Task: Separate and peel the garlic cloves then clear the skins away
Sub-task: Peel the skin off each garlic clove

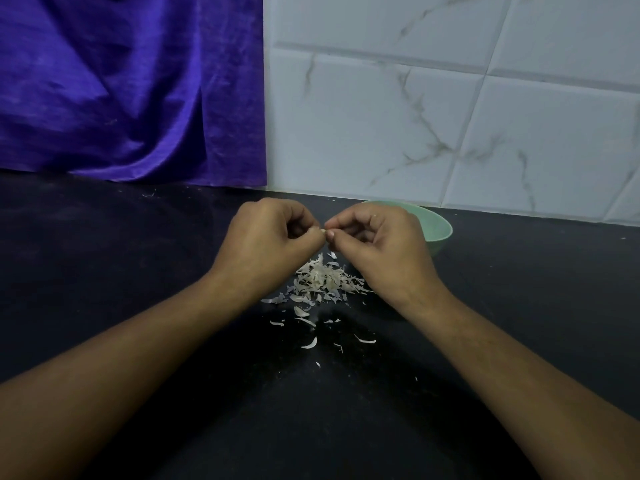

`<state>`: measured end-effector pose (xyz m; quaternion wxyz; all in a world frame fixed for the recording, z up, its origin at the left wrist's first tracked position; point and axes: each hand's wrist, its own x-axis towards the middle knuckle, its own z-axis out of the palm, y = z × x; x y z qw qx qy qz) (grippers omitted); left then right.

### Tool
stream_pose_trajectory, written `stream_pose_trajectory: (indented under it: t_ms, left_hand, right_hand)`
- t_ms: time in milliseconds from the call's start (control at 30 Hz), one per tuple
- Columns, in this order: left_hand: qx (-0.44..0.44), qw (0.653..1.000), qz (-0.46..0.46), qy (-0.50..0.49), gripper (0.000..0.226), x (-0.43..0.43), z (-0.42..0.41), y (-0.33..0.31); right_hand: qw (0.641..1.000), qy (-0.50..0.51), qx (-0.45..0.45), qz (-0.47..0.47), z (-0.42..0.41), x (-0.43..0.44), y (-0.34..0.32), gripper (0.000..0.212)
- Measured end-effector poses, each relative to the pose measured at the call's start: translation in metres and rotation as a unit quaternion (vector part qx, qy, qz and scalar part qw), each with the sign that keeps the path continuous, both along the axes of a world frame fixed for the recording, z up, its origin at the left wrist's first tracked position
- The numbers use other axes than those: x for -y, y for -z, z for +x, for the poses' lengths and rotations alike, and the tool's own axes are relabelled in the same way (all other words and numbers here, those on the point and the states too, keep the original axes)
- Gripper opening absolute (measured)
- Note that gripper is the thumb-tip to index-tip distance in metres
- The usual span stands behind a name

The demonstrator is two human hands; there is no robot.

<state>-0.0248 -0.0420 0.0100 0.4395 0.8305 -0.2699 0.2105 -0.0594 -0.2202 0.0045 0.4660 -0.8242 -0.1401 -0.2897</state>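
Garlic clove (322, 231), small and pale, pinched between the fingertips of both hands, held in the air above the far edge of the skin heap. Only a sliver of it showing; peeled or unpeeled, cannot tell.

Left hand (266, 244) curled, thumb and forefinger closed on the clove's left end, remaining fingers folded toward the palm. Right hand (377, 244) curled likewise, thumb tip and forefinger tip gripping the right end, knuckles up. Fingertips of the two hands almost touching around the clove.

Below the hands, between the wrists, a heap of thin, papery, off-white garlic skins (323, 280) lying on the black, faintly speckled stone countertop (138, 271), thickest in the middle and thinning toward the near side. Loose curled flakes (309, 344) scattered nearer the person, between the forearms, apart from the heap. A few tiny scraps well off to the left, near the back.

Round, smooth, pale green bowl (438, 228) standing upright on the countertop just behind the right hand, close to the wall, partly covered by that hand. Only the right rim and a strip of inner wall in sight; contents hidden, cannot tell what lies inside.

At back left, deep purple, velvety cloth (131, 91) hanging down to the countertop. At back right, white, grey-veined, marble-look wall tiles (450, 98).
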Motion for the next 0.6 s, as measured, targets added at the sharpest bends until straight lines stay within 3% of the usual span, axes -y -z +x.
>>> stream_pose_trajectory:
  t_ms: [200,433,600]
  left_hand:
    - [-0.050,0.996,-0.061,0.032,0.013,0.0005,0.0017,-0.0008]
    - [-0.174,0.965,-0.145,0.134,0.017,0.0022,0.0052,0.0018]
    - [-0.206,0.948,-0.180,0.165,0.029,0.0031,0.0034,0.0006]
  right_hand:
    - [0.997,-0.035,-0.024,0.069,0.0035,0.0023,0.0004,0.006]
    - [0.994,-0.064,-0.033,0.084,0.0041,0.0052,-0.0014,0.013]
    - [0.998,-0.045,0.010,0.049,0.0012,0.0053,-0.0047,0.018]
